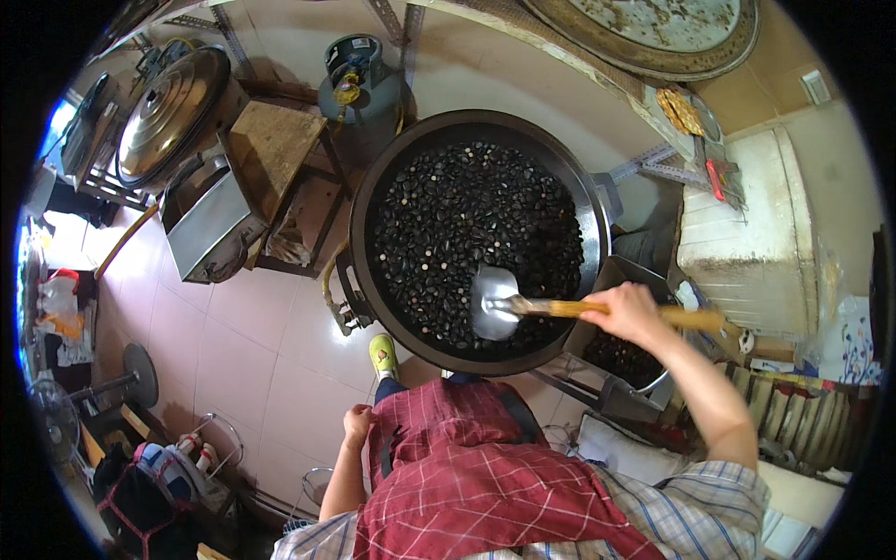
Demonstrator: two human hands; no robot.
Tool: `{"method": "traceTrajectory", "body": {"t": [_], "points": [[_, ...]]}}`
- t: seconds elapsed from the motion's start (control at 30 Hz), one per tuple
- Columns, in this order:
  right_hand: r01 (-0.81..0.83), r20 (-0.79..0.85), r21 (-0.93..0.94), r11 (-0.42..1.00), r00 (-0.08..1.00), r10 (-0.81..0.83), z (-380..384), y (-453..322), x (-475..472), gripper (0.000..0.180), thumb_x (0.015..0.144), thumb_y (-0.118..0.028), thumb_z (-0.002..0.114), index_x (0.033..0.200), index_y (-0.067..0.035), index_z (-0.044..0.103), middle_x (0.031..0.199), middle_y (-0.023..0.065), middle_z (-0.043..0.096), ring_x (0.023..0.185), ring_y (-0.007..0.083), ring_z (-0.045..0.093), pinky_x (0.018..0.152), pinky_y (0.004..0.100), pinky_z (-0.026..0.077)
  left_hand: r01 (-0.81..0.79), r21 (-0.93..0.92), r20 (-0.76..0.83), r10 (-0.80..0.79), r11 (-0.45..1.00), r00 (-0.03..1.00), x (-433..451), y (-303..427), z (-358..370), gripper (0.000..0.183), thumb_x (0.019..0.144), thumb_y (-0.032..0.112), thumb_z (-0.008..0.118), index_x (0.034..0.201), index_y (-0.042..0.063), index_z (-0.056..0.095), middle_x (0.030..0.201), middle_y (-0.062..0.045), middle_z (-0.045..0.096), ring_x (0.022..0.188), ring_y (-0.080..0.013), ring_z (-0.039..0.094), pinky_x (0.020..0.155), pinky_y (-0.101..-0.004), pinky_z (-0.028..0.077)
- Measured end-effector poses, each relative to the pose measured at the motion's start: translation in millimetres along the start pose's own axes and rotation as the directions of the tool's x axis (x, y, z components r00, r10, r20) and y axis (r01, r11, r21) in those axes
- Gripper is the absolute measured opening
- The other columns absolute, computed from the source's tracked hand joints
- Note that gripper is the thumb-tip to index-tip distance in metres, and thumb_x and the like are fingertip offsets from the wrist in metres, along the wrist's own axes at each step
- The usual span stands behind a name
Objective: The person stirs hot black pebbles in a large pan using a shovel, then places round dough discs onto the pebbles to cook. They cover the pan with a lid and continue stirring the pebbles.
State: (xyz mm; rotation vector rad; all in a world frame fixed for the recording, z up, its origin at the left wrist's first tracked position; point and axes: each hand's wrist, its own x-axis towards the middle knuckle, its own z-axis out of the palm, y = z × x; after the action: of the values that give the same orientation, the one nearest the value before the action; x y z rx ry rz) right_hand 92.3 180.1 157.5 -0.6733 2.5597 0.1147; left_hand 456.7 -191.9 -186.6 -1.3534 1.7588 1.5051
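Note:
My right hand [624, 308] grips the wooden handle of a metal spatula [495, 301]. Its broad blade rests at the near part of a large dark wok [483, 365], on glossy black pebble-like pieces [455, 210] dotted with small pale ones. My left hand [359, 422] hangs beside the red checked apron [455, 462], its fingers curled near the apron's edge; whether it pinches the cloth I cannot tell. Below my right forearm, a metal container [658, 400] with a curved handle holds dark pieces, partly hidden by the arm and spatula handle.
A gas cylinder [364, 91] stands behind the wok at the left. Left of it are a wooden-topped stand [276, 143], a metal box [213, 227] and a large lidded pot [175, 112]. A hose with a valve [343, 315] runs by the wok's left side. A white foam box [745, 245] sits at the right.

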Motion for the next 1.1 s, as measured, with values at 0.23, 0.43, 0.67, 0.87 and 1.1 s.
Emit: {"method": "traceTrajectory", "body": {"t": [0.23, 0.43, 0.67, 0.87, 1.1], "points": [[0.653, 0.26, -0.436, 0.619, 0.75, -0.608, -51.5, 10.4, 88.3, 0.017, 0.061, -0.031, 0.075, 0.066, -0.015, 0.069, 0.055, 0.0053, 0.06, 0.061, 0.0238, 0.064, 0.057, 0.0371, 0.049, 0.033, 0.152, -0.04, -0.028, 0.988, 0.999, -25.3, -14.3, 8.8, 0.025, 0.08, 0.016, 0.055, 0.093, -0.001, 0.068, 0.077, -0.01, 0.069, 0.067, -0.0168, 0.066, 0.063, -0.0284, 0.052], [0.614, 0.132, -0.528, 0.587, 0.742, -0.658, -78.8, 13.9, 174.0, 0.024, 0.065, -0.041, 0.073, 0.077, -0.02, 0.07, 0.06, 0.0035, 0.06, 0.063, 0.0238, 0.064, 0.057, 0.0367, 0.048, 0.112, -0.14, -0.001, -0.113, 0.984, 0.994, -23.0, -38.3, 14.2, 0.023, 0.084, 0.011, 0.053, 0.098, -0.003, 0.064, 0.079, -0.012, 0.068, 0.069, -0.0181, 0.066, 0.06, -0.0278, 0.051], [0.382, -0.108, -0.482, 0.789, 0.868, -0.486, -105.7, 39.8, 206.4, 0.025, 0.067, -0.04, 0.073, 0.083, -0.022, 0.071, 0.062, 0.0045, 0.063, 0.065, 0.026, 0.063, 0.057, 0.0383, 0.048, 0.114, -0.078, -0.001, -0.114, 0.99, 0.993, -16.7, -27.2, 15.4, 0.022, 0.085, 0.01, 0.053, 0.099, -0.002, 0.063, 0.077, -0.01, 0.067, 0.065, -0.0167, 0.064, 0.054, -0.0266, 0.048], [-0.108, -0.157, 0.017, 0.994, 0.982, 0.109, -49.9, 62.6, 183.8, 0.027, 0.082, -0.043, 0.062, 0.091, -0.02, 0.072, 0.078, 0.0071, 0.068, 0.07, 0.023, 0.066, 0.061, 0.0377, 0.051, 0.091, 0.009, 0.002, -0.091, 0.996, 0.996, -4.3, -21.6, 4.2, 0.022, 0.085, 0.011, 0.052, 0.101, -0.001, 0.062, 0.076, -0.01, 0.067, 0.064, -0.0169, 0.064, 0.052, -0.0263, 0.046], [-0.312, 0.091, 0.47, 0.825, 0.947, 0.307, 46.8, 59.5, 54.8, 0.028, 0.085, -0.041, 0.06, 0.086, -0.015, 0.069, 0.063, 0.0074, 0.063, 0.06, 0.0217, 0.063, 0.057, 0.0356, 0.047, 0.047, 0.022, 0.051, -0.048, 0.999, 0.998, 4.8, -5.0, -1.4, 0.023, 0.086, 0.012, 0.051, 0.102, -0.002, 0.061, 0.075, -0.011, 0.067, 0.062, -0.0171, 0.063, 0.053, -0.0251, 0.045]]}}
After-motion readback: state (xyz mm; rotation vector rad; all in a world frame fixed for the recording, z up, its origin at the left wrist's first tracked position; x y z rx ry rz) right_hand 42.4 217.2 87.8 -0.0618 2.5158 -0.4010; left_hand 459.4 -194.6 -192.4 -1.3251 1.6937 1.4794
